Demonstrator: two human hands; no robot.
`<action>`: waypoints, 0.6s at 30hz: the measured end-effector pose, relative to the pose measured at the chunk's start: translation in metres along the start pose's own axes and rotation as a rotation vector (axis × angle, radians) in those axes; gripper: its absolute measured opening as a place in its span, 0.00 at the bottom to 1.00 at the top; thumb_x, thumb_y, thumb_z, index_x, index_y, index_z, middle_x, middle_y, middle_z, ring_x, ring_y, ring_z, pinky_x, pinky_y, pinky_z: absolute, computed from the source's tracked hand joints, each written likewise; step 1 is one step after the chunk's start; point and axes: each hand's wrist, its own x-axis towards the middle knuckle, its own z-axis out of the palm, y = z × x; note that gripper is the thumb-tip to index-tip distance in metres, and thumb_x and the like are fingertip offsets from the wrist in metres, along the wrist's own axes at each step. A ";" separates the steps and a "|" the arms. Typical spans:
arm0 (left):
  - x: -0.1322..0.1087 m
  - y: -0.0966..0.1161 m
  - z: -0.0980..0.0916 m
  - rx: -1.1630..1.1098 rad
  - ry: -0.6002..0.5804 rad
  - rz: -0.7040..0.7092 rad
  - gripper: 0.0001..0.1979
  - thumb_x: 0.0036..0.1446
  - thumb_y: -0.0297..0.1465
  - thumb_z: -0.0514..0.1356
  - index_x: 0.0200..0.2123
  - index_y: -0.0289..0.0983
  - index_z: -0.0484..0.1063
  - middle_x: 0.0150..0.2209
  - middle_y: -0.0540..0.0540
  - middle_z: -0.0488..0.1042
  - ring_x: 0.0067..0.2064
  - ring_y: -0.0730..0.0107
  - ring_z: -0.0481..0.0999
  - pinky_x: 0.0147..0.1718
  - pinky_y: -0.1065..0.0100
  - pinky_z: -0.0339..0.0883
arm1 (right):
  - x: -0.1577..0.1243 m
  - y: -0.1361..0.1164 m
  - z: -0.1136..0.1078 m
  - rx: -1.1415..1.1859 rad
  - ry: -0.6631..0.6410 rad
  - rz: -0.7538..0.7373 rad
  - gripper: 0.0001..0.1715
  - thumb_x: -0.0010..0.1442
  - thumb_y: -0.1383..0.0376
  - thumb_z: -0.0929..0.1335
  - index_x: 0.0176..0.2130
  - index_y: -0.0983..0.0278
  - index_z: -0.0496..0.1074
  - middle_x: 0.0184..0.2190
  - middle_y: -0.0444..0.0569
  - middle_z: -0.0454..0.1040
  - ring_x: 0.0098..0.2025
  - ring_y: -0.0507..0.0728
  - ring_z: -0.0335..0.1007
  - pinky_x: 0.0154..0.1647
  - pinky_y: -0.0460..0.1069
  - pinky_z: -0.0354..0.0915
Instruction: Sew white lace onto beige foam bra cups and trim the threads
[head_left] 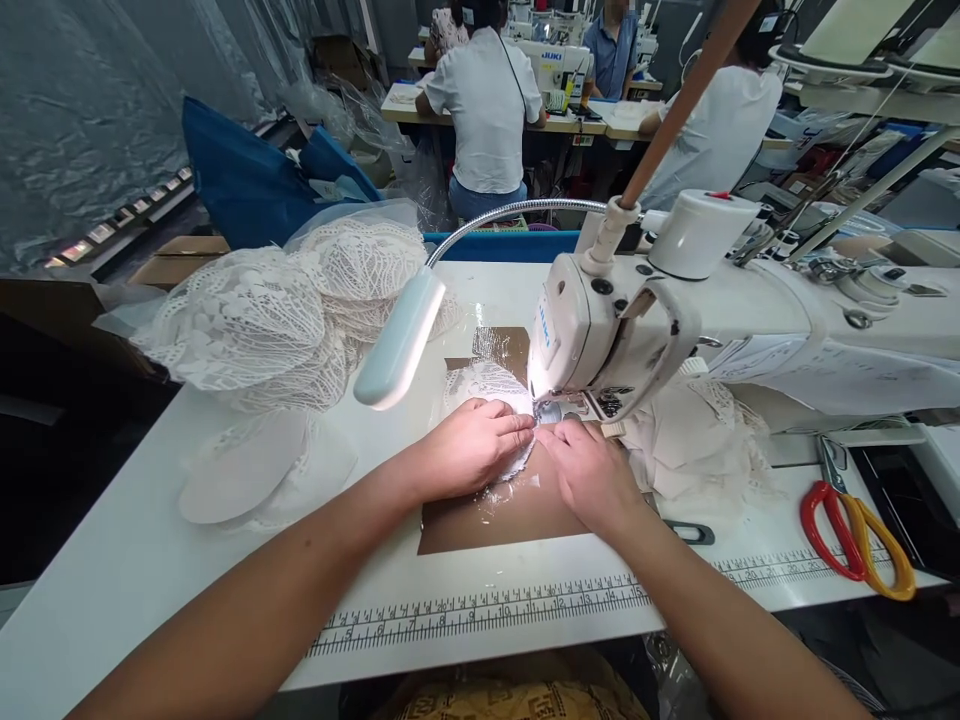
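An oval white lace piece (484, 382) lies under the needle area of a white sewing machine (574, 325). My left hand (480, 447) rests flat on the lace, its fingers stretched toward the presser foot (549, 411). On the other side, my right hand (589, 465) is closed at the lace's right edge, thumb and forefinger pinched just in front of the foot. My fingers cover part of the lace. Beneath both hands is a brown sheet (480, 525) taped to the white table (390, 570).
Stacked lace pieces (247, 320) and a smooth oval pad (244, 465) are on the left. More light fabric pieces (690, 435) lie right of the machine, near red-and-yellow scissors (855, 530). A lamp (401, 335) hangs over the table. Other people sit at machines behind.
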 end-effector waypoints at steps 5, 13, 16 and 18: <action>0.004 0.004 -0.003 -0.005 -0.005 -0.032 0.15 0.64 0.28 0.51 0.51 0.33 0.70 0.54 0.40 0.72 0.49 0.59 0.70 0.47 0.59 0.64 | -0.001 0.002 0.000 0.033 0.012 -0.016 0.28 0.55 0.77 0.60 0.52 0.63 0.72 0.37 0.50 0.73 0.36 0.57 0.63 0.35 0.49 0.55; 0.002 -0.002 -0.001 -0.010 0.005 0.024 0.10 0.65 0.28 0.53 0.44 0.35 0.72 0.52 0.42 0.73 0.48 0.62 0.71 0.46 0.62 0.64 | -0.005 0.002 -0.004 0.103 -0.067 -0.080 0.26 0.53 0.78 0.61 0.47 0.60 0.73 0.33 0.47 0.70 0.35 0.55 0.61 0.35 0.48 0.52; 0.000 -0.005 0.001 -0.012 0.005 0.045 0.11 0.65 0.27 0.52 0.46 0.35 0.71 0.54 0.42 0.72 0.49 0.62 0.70 0.46 0.61 0.64 | -0.004 0.002 -0.004 0.080 -0.060 -0.083 0.26 0.51 0.79 0.61 0.45 0.61 0.74 0.32 0.47 0.69 0.35 0.54 0.60 0.34 0.48 0.51; -0.001 -0.005 0.001 -0.023 -0.001 0.038 0.12 0.65 0.27 0.51 0.48 0.35 0.71 0.53 0.42 0.72 0.48 0.62 0.70 0.46 0.61 0.64 | -0.004 0.001 -0.003 0.057 -0.046 -0.082 0.25 0.50 0.79 0.61 0.43 0.61 0.74 0.32 0.47 0.68 0.34 0.54 0.59 0.34 0.48 0.51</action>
